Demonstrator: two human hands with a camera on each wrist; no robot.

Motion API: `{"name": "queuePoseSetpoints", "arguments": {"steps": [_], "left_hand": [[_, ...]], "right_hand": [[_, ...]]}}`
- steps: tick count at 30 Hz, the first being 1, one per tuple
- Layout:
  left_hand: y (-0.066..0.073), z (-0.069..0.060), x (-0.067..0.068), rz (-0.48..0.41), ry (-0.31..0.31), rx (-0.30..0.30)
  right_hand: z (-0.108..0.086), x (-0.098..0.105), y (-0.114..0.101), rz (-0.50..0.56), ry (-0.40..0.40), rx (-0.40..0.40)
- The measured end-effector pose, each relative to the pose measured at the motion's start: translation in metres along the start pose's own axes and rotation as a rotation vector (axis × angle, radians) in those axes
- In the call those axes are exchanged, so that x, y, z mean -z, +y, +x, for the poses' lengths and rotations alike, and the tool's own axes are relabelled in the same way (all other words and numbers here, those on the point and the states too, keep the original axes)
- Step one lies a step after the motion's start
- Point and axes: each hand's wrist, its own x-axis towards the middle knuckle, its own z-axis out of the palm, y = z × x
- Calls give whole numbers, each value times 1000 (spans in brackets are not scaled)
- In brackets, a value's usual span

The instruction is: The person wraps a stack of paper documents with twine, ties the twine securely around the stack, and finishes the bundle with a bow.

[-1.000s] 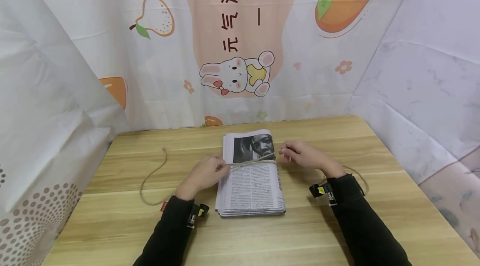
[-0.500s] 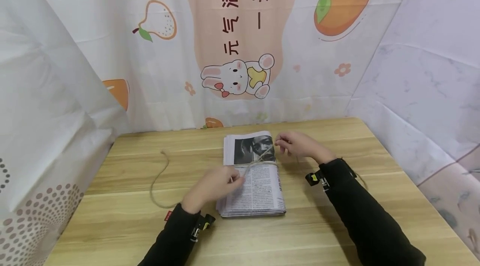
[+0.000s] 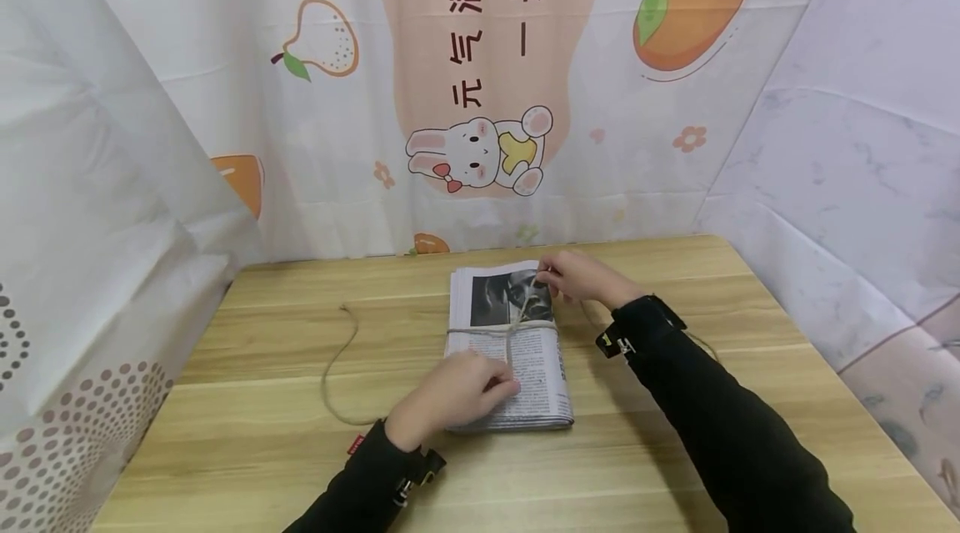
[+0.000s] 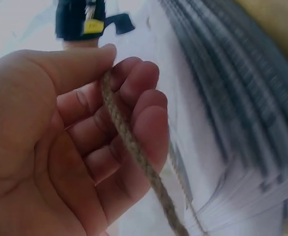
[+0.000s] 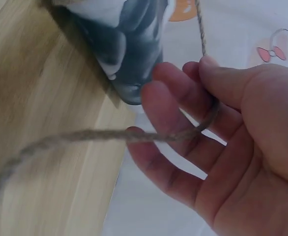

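A stack of folded newspapers (image 3: 536, 387) lies on the table, with jute twine (image 3: 465, 331) running across its upper half and crossing itself on top. My left hand (image 3: 453, 391), over the stack's lower left, pinches one length between thumb and index finger; the left wrist view shows this twine (image 4: 129, 137) passing down along the curled fingers. At the upper right edge my right hand (image 3: 581, 276) pinches the other length. In the right wrist view the twine (image 5: 85, 135) bends through the fingers and trails left. The stack's underside is hidden.
The wooden table (image 3: 637, 466) meets a printed curtain (image 3: 322, 158) at the back. One loose tail of twine (image 3: 326, 379) curves at the left, near a small red tag (image 3: 356, 444). Another tail (image 3: 705, 348) lies beyond the right wrist.
My left hand has moved down and right over the newspapers, while my right hand has moved up and left. The twine between them has turned from nearly crosswise to nearly lengthwise.
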Motion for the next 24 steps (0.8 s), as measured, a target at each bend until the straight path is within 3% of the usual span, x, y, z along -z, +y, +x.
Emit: {"name": "queuePoseSetpoints", "arguments": {"steps": [4,8,11,15,24], "left_hand": [[4,-3,-7,32,-10,-15],[9,-6,-11,85,-2,-36],[13,-7,-12,102,-20,-12],[19,-9,-16,112,-34,34],[26,-13,-25,124,-3,113]], "right_hand": [[11,-3,1,-25,13,-5],[22,-6,2,-84,41,47],[28,-8,1,-135,40,80],[32,-7,-1,-148,0,64],[43,-5,-1,-181,-113,68]]}}
